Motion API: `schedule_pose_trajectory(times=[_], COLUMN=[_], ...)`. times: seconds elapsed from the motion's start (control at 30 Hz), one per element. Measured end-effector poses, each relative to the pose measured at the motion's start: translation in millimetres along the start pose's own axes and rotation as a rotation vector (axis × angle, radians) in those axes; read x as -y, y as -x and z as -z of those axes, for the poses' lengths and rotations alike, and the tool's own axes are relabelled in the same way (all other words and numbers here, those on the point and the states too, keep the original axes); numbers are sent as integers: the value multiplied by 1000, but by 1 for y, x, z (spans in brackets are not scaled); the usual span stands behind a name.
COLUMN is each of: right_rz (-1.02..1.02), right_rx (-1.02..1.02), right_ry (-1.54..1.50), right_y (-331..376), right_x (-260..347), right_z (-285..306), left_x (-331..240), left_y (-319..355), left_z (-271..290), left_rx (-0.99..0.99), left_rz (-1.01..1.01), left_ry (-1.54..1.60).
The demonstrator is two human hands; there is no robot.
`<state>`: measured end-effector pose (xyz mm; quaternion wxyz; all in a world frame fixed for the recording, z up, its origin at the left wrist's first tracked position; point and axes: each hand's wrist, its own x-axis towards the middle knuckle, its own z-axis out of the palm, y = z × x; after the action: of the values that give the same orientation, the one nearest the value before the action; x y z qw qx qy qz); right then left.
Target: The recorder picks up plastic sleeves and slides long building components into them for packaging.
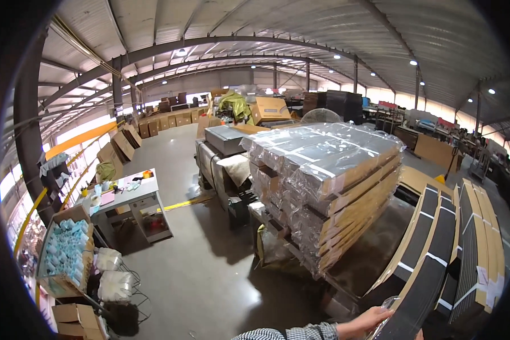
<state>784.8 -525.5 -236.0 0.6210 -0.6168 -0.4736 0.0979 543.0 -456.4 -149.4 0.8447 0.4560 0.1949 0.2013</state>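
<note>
My left hand (369, 321), below a checked sleeve, reaches in at the lower right. Its fingers close on a piece of clear plastic film (390, 302) at the near end of a bundle of long dark strips (420, 286). White straps bind the bundle, which has cardboard along its edge. Of my right hand (419, 335) only a fingertip shows at the bottom rim, beside that bundle; its other fingers are out of sight. More strapped bundles with cardboard edges (483, 232) lie to the right.
A tall stack of flat grey boards in clear wrap (328, 150) stands ahead. At left are a grey desk (153, 190), a carton of pale blue pieces (85, 266), covered stools (116, 286) and an opened carton (76, 323). A mesh-guarded fan (321, 115) stands behind the stack.
</note>
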Motion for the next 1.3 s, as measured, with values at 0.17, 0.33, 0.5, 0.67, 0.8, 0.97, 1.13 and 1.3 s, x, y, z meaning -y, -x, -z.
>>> schedule_pose_trajectory(times=[0.17, 0.33, 0.5, 0.67, 0.8, 0.97, 1.13, 1.3], right_rz=[-20, 0, 39, 44, -516, -530, -437, -443], right_rx=[43, 66, 103, 64, -27, 253, 128, 187], right_ry=[-24, -38, -49, 3, -202, -298, -400, -550], right_y=[43, 90, 125, 222, 175, 186, 179, 185], right_x=[-46, -106, -177, -269, 47, 110, 117, 141], right_z=[-10, -3, -6, 27, -104, -170, -204, -237], left_x=[37, 176, 189, 88, 51, 50, -36, 25], left_y=[22, 2, 28, 83, 158, 211, 273, 267], left_z=[-18, 64, 81, 56, 95, 144, 146, 241], left_rx=[-425, -527, -393, -304, -513, -670, -399, -338], left_rz=[-89, -287, -165, -360, -475, -319, -110, -244], left_ry=[111, -641, -1022, -894, -693, -808, -1040, -855])
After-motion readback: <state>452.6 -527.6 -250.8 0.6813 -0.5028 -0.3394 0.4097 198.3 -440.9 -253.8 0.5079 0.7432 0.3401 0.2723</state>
